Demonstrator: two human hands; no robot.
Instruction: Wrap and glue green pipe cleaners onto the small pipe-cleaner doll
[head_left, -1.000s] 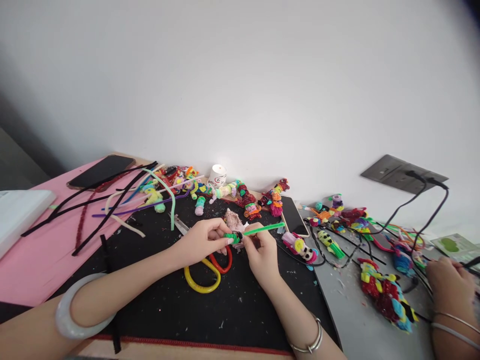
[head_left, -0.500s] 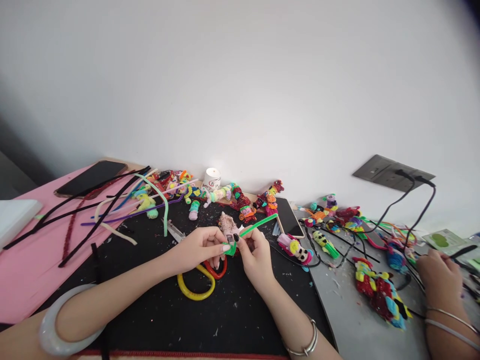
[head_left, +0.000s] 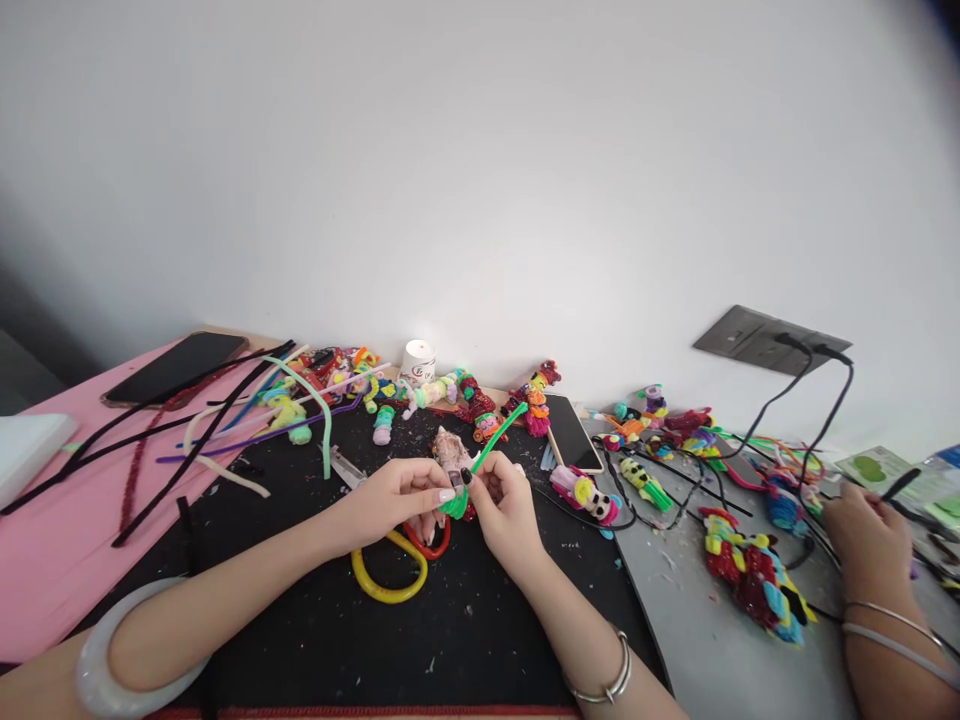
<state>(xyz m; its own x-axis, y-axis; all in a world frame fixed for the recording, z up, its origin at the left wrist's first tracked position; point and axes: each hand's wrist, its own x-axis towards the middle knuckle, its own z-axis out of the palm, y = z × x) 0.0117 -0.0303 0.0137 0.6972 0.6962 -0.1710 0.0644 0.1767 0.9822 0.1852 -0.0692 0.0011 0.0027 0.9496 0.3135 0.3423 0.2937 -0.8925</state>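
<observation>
Over the black mat [head_left: 375, 650] my hands meet around a green pipe cleaner [head_left: 501, 437]. My left hand [head_left: 409, 498] pinches its coiled green end between thumb and fingers. My right hand [head_left: 504, 505] grips it near the coil, and its free tail sticks up to the right. Scissors [head_left: 386, 595] with yellow and red handles lie just under my left hand, their blades partly hidden behind it. Right behind my fingertips is a pale brownish-pink object [head_left: 450, 450], partly covered, so I cannot tell its kind.
Loose pipe cleaners [head_left: 247, 430] spread across the pink sheet [head_left: 60, 560] at left. A paper cup [head_left: 418, 362], a phone [head_left: 574, 435] and several fuzzy figures [head_left: 480, 405] line the wall. Another person's hand [head_left: 870, 540] works at right, near cables plugged into the socket [head_left: 772, 340].
The pipe cleaner's free tail has swung from nearly level to steeply upward. My right hand has turned slightly with it. The whole view has shifted a little.
</observation>
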